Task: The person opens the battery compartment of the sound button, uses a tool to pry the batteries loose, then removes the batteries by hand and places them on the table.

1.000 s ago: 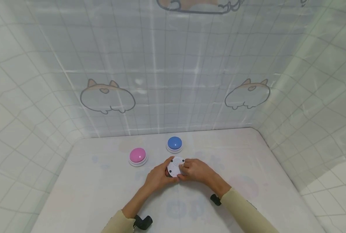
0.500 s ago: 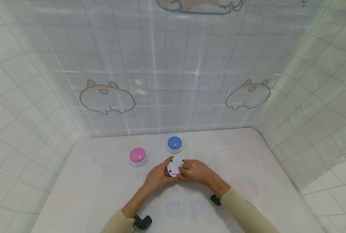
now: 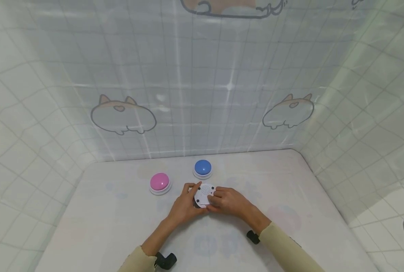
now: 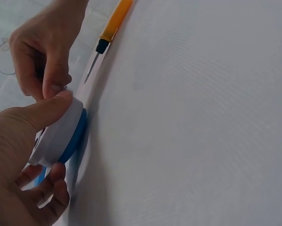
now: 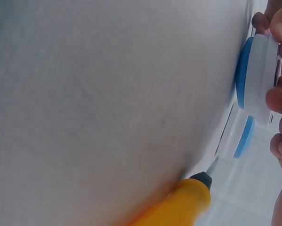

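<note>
A round white push button [image 3: 204, 191] with a blue dome [image 4: 75, 136] is turned over near the middle of the table. Its flat underside, with a cluster of small holes and dark round feet, faces up. My left hand [image 3: 183, 208] holds it from the left, thumb along the white base and the other fingers loosely curled by the blue dome. From the right, my right hand [image 3: 230, 201] pinches at the base's edge with bent fingers, covering part of the underside. A yellow screwdriver [image 4: 116, 20] with a dark collar lies on the table nearby in both wrist views.
A pink push button [image 3: 159, 182] stands dome up at the back left, and a blue push button [image 3: 202, 167] stands just behind my hands. Tile-patterned walls [image 3: 202, 124] with cartoon dogs enclose the table [image 3: 120, 226] at the back and both sides.
One left finger has lifted away from the button and now shows bent behind the thumb. My right hand stays at the underside's edge with little movement.
</note>
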A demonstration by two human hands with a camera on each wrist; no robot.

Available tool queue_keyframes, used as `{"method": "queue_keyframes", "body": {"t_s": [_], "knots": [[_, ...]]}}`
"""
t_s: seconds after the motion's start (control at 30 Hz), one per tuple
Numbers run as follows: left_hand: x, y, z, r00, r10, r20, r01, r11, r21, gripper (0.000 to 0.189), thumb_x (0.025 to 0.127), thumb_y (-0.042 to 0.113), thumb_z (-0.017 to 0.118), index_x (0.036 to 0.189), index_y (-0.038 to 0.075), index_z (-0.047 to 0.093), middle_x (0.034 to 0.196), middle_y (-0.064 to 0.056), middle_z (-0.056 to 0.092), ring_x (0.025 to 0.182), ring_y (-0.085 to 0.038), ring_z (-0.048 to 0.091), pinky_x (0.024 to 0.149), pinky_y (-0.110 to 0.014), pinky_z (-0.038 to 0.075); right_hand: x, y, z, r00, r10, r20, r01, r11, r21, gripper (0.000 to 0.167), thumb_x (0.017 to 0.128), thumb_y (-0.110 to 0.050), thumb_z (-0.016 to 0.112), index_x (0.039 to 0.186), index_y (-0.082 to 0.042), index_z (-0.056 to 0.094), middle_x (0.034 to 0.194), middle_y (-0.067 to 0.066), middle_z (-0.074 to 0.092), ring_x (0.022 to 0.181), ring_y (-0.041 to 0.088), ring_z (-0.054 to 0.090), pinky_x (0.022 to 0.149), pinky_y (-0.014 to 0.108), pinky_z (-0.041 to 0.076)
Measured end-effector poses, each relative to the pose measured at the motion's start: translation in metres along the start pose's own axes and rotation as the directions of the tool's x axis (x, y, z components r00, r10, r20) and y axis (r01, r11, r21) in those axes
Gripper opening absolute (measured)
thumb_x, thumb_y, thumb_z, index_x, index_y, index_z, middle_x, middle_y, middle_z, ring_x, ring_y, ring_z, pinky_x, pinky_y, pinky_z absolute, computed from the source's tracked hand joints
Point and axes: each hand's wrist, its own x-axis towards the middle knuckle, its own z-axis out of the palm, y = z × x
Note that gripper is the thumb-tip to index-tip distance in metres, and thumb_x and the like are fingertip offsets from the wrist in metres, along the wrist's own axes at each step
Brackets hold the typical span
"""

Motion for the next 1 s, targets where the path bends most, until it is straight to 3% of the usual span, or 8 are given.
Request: {"method": "queue_keyframes", "body": {"t_s": [0.17, 0.47, 0.67, 1.0], "knots": [[-0.0004, -0.0015, 0.0020, 1.000, 0.027, 0.002, -0.027, 0.999, -0.047, 0.102, 0.073, 0.040, 0.089, 0.157, 0.019, 0.035, 0.144, -0.005, 0.043, 0.110, -0.020, 0.058, 0.093, -0.043, 0.050, -0.0003, -0.0006, -0.0009, 1.000, 0.006, -0.012, -0.006, 1.000, 0.019, 0.027, 0.091, -0.042, 0.074, 0.099, -0.016, 0.075, 0.082, -0.010, 0.071, 0.072, 0.006, 0.056, 0.071, 0.020, 0.051], [-0.0024, -0.0071, 0.0070, 0.994, 0.103, -0.039, -0.104, 0.994, -0.034, 0.098, 0.074, 0.038, 0.089, 0.156, 0.021, 0.037, 0.144, -0.002, 0.045, 0.106, -0.015, 0.057, 0.091, -0.038, 0.050, -0.0014, -0.0030, -0.0019, 1.000, 0.016, 0.003, -0.016, 1.000, 0.003, 0.027, 0.091, -0.043, 0.073, 0.098, -0.017, 0.076, 0.084, -0.010, 0.070, 0.077, 0.005, 0.059, 0.079, 0.023, 0.054], [-0.0021, -0.0051, 0.0058, 0.994, 0.102, -0.032, -0.103, 0.993, -0.051, 0.096, 0.075, 0.036, 0.089, 0.155, 0.017, 0.040, 0.145, -0.004, 0.045, 0.115, -0.018, 0.056, 0.096, -0.041, 0.049, -0.0015, -0.0045, -0.0030, 1.000, 0.021, -0.004, -0.021, 1.000, 0.003, 0.024, 0.090, -0.040, 0.075, 0.098, -0.017, 0.077, 0.085, -0.009, 0.072, 0.077, 0.006, 0.061, 0.083, 0.025, 0.054], [-0.0033, -0.0031, 0.0056, 0.996, 0.088, -0.034, -0.090, 0.995, -0.050, 0.096, 0.075, 0.038, 0.089, 0.154, 0.016, 0.041, 0.144, -0.004, 0.046, 0.124, -0.022, 0.054, 0.104, -0.044, 0.046, -0.0055, -0.0055, -0.0059, 0.998, 0.055, 0.028, -0.055, 0.998, 0.026, 0.026, 0.090, -0.041, 0.075, 0.104, -0.020, 0.078, 0.086, -0.010, 0.072, 0.076, 0.005, 0.058, 0.080, 0.022, 0.053]]}}
